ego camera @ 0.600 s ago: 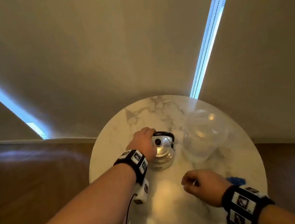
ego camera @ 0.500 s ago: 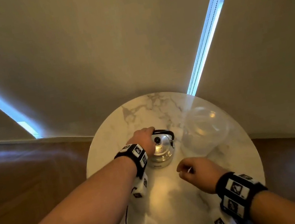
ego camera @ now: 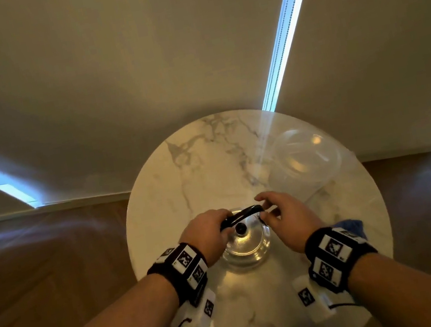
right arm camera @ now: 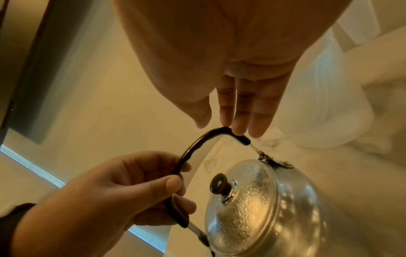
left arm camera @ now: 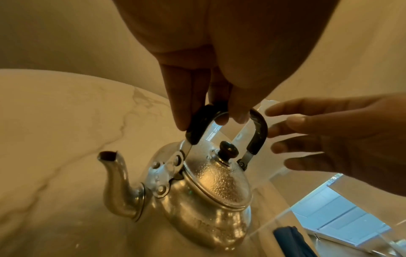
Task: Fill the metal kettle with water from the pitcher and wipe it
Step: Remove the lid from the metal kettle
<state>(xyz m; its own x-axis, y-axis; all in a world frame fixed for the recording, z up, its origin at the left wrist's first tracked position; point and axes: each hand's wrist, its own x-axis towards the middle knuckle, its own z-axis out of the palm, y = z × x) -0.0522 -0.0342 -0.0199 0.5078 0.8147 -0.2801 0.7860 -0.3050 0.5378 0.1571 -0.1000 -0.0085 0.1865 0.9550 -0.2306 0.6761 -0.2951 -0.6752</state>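
Observation:
The metal kettle (ego camera: 247, 247) stands on the round marble table (ego camera: 187, 174), its lid with a black knob (left arm camera: 228, 149) on and its spout (left arm camera: 114, 173) pointing left. Droplets cover the lid. My left hand (ego camera: 223, 224) grips the left side of the black handle (right arm camera: 197, 140) between thumb and fingers. My right hand (ego camera: 265, 208) is open, its straight fingertips (right arm camera: 237, 130) touching the handle's right bend. The clear pitcher (ego camera: 305, 159) stands behind and to the right, apart from both hands.
A blue cloth (ego camera: 349, 227) lies on the table at the right edge, beside my right wrist. Beige blinds close off the far side behind the table. Dark wood floor surrounds the table.
The kettle now sits nearer to me, away from the pitcher, with my left hand on its handle. My right hand has left the table by the cloth, uncurled and reached the handle.

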